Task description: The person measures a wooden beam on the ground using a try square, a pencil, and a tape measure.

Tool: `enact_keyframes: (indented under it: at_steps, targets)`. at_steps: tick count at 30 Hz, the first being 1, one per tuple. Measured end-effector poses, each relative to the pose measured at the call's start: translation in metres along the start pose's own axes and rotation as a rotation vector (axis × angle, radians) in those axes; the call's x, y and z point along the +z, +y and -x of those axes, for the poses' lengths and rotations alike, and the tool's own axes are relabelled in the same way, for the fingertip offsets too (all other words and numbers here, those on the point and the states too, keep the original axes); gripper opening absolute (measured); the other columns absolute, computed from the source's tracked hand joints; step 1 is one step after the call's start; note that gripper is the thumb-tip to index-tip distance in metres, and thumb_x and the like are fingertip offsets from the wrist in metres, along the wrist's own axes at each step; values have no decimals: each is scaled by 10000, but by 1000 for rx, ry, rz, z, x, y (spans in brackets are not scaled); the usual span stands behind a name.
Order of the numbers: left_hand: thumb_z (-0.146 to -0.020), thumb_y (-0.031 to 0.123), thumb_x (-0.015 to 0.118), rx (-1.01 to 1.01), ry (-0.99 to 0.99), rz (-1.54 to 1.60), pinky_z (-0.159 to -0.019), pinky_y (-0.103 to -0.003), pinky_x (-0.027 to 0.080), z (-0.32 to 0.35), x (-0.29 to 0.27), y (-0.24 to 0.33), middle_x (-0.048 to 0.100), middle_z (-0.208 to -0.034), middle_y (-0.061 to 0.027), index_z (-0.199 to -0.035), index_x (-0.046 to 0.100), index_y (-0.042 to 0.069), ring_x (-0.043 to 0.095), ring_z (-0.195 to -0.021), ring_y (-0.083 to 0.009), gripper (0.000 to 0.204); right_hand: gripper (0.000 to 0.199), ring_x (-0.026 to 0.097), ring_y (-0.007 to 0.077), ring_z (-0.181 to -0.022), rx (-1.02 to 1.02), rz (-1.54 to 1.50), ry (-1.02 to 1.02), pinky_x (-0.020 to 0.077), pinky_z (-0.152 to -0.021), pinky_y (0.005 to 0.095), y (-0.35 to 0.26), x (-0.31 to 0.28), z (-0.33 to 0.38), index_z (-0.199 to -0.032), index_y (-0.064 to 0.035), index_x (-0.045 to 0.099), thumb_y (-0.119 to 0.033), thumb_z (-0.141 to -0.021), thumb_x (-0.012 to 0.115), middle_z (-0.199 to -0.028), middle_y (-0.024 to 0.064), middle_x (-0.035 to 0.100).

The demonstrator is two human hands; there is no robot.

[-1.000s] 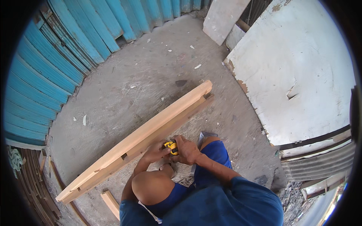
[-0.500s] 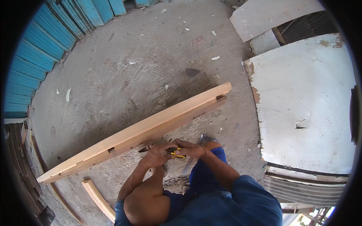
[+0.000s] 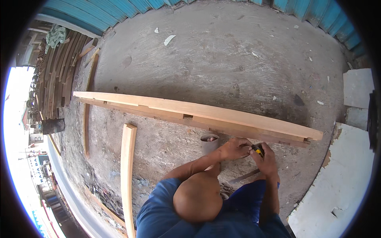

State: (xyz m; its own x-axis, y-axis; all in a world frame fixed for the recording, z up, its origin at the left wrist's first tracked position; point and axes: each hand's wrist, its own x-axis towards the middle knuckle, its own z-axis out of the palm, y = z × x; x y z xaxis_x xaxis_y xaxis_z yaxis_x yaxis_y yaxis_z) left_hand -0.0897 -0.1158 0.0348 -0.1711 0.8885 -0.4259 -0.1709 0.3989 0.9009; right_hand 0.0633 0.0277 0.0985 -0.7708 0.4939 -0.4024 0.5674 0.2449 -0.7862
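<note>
My right hand (image 3: 265, 159) is closed around a small yellow-and-black tape measure (image 3: 258, 150), held just over my right knee. Right beside it, my left hand (image 3: 237, 148) has its fingers curled together at the tape measure's left side. What those fingers pinch is too small to make out. Beyond both hands lies a long wooden beam (image 3: 190, 108), pale on top, with notches cut along its near side. A second notched timber (image 3: 222, 126) seems to lie against its near face. Below my hands, a flat dark metal blade (image 3: 245, 176) is partly hidden by my right leg.
A shorter pale plank (image 3: 127, 170) lies to my left, near a thin wooden strip (image 3: 86, 123). Stacked old boards (image 3: 59, 71) stand at the far left. White worn panels (image 3: 337, 186) are on the right. Blue corrugated sheeting (image 3: 119, 12) runs along the back.
My view has swung left, so the beam now slopes down to the right and the stacked boards and street show. Both hands stay close together at the tape measure.
</note>
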Motion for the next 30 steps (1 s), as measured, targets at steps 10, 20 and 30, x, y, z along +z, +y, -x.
enact_keyframes:
  at_steps: [10, 20, 30]
  targets:
    - [-918, 319, 787, 35, -95, -295, -732, -347, 522, 22, -28, 5, 699, -896, -59, -1000, 692, 16, 641, -808, -153, 327, 404, 681, 411, -826, -191, 275, 88, 531, -727, 493, -5, 40, 23, -1002, -26, 667, -398, -879, 765, -911, 201, 673]
    - [-895, 89, 762, 141, 96, 177, -653, -304, 488, 75, -47, -42, 621, -826, -36, -959, 573, 62, 621, -757, -140, 201, 333, 696, 433, -908, -101, 556, 150, 540, -778, 536, 5, 32, 36, -1038, -55, 672, -314, -844, 749, -1004, 203, 705]
    - [-995, 44, 694, 647, 867, 969, -632, -281, 603, 202, -283, -59, 728, -891, -38, -944, 646, 119, 706, -710, -140, 102, 346, 697, 363, -1010, 90, 822, 480, 515, -872, 507, 14, -122, 16, -1064, -66, 673, -319, -854, 784, -1031, 133, 707]
